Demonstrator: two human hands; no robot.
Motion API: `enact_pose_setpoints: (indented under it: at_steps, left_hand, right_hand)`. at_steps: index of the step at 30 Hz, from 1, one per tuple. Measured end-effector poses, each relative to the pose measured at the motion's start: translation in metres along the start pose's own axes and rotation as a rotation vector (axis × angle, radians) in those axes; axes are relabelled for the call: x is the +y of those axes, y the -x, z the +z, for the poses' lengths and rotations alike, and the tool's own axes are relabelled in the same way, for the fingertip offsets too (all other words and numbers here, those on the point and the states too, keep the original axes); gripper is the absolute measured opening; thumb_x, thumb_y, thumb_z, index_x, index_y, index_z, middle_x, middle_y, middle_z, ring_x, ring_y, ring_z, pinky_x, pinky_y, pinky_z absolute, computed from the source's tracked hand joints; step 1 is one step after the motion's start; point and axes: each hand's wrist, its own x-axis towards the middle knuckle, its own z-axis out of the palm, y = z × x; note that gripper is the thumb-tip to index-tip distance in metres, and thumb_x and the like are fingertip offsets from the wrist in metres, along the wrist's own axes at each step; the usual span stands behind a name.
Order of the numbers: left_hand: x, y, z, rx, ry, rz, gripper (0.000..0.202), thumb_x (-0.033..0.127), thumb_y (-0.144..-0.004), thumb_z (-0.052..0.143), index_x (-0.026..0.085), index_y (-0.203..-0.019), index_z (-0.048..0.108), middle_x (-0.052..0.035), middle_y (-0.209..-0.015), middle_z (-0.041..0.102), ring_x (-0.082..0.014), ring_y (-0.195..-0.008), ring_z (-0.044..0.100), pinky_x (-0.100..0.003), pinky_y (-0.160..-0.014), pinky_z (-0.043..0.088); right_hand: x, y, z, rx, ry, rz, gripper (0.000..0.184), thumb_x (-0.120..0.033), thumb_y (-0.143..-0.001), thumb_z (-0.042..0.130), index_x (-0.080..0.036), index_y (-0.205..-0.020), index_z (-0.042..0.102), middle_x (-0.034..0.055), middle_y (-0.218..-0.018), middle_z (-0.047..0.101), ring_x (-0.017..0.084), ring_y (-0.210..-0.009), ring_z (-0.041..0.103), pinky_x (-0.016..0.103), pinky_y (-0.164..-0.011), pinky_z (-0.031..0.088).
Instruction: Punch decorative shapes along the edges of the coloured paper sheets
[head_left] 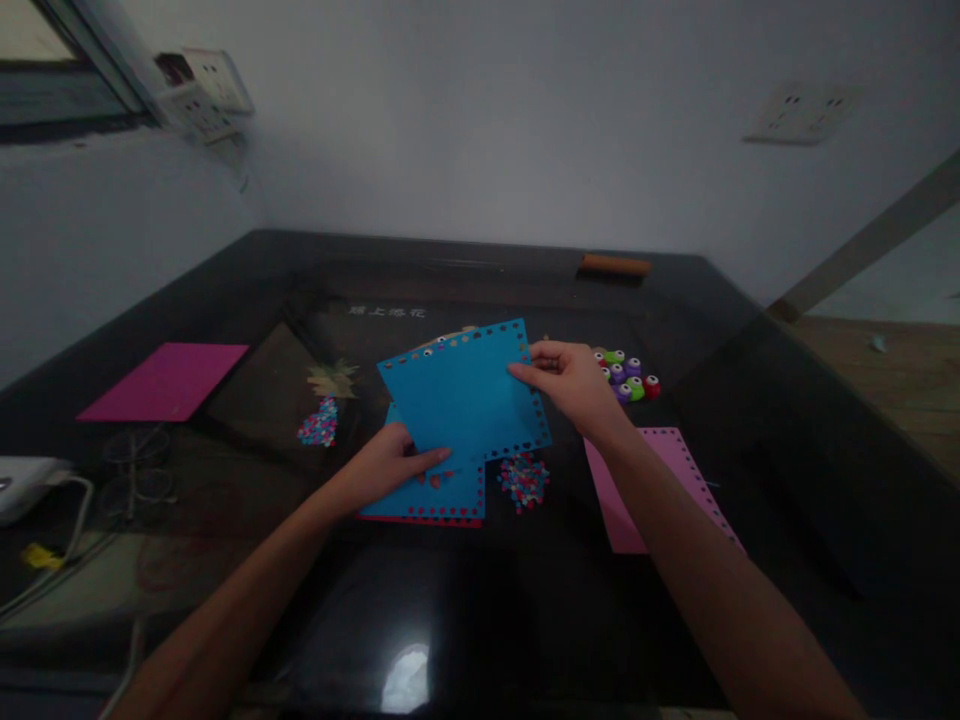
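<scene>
"Two hands on something, then; where is it?"

"My upper blue sheet point(469, 395) is at the centre of the frame, tilted, with small punched holes along its top and right edges."

"How do you grip it?"

"With my right hand point(571, 382) I pinch its right edge, thumb in front. With my left hand point(386, 462) I pinch it near its lower left corner, thumb over the face."

"What lies underneath?"

"A lower blue sheet point(450, 495), also holed, and the edge of a red sheet point(450, 522) shows below that. A confetti pile point(525, 480) is just beside them, near the centre of the frame."

"Farther out?"

"Colourful punches point(634, 375) cluster right of centre, near my right hand. A pink sheet point(619, 510) lies at lower right, partly hidden by my right forearm point(690, 520); a magenta sheet point(169, 380) is at the left."
</scene>
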Motion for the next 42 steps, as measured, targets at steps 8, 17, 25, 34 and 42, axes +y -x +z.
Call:
enact_pose_setpoints:
  at_steps: [8,17,25,34,42]
  left_hand:
    - [0.002,0.000,-0.001,0.024,-0.035,0.002,0.025,0.040,-0.078,0.062,0.015,-0.075,0.062,-0.0046,-0.066,0.069,-0.0172,-0.054,0.063,-0.030,-0.054,0.052]
    - [0.008,-0.001,-0.011,0.169,0.049,0.114,0.027,0.040,-0.075,0.063,0.014,-0.066,0.064,-0.0023,-0.057,0.064,-0.0143,-0.049,0.056,-0.025,-0.051,0.046]
    - [0.000,-0.008,-0.027,0.558,0.157,0.145,0.031,0.044,-0.074,0.062,0.014,-0.063,0.062,-0.0036,-0.057,0.064,-0.0141,-0.049,0.051,-0.024,-0.048,0.039]
    - [-0.011,-0.017,-0.032,0.619,0.246,0.161,0.037,0.048,-0.069,0.066,0.012,-0.078,0.065,-0.0070,-0.067,0.068,-0.0188,-0.061,0.061,-0.027,-0.058,0.045]
    - [-0.003,-0.013,-0.030,0.600,0.257,0.201,0.031,0.044,-0.071,0.065,0.013,-0.076,0.066,-0.0047,-0.064,0.068,-0.0157,-0.056,0.058,-0.025,-0.055,0.042]
  right_hand:
    - [0.000,-0.001,-0.002,0.039,-0.056,0.037,0.017,-0.035,-0.070,0.069,-0.018,-0.073,0.065,-0.0009,-0.065,0.059,0.012,-0.059,0.054,0.029,-0.058,0.044]
    - [0.013,-0.008,-0.009,0.114,-0.155,0.106,0.033,-0.048,-0.074,0.064,-0.017,-0.080,0.067,0.0047,-0.074,0.067,0.013,-0.062,0.061,0.024,-0.053,0.045]
    - [0.023,-0.014,0.019,0.000,0.013,0.090,0.022,-0.036,-0.076,0.062,-0.015,-0.078,0.067,0.0051,-0.072,0.068,0.013,-0.062,0.061,0.024,-0.053,0.045]
    - [0.035,-0.027,0.059,-0.063,0.233,0.072,0.015,-0.025,-0.082,0.058,-0.014,-0.082,0.067,0.0050,-0.074,0.069,0.014,-0.067,0.062,0.026,-0.063,0.047]
    - [0.049,-0.038,0.091,-0.028,0.575,0.103,0.034,-0.042,-0.075,0.070,-0.018,-0.099,0.065,0.0105,-0.098,0.068,0.025,-0.092,0.063,0.034,-0.077,0.044]
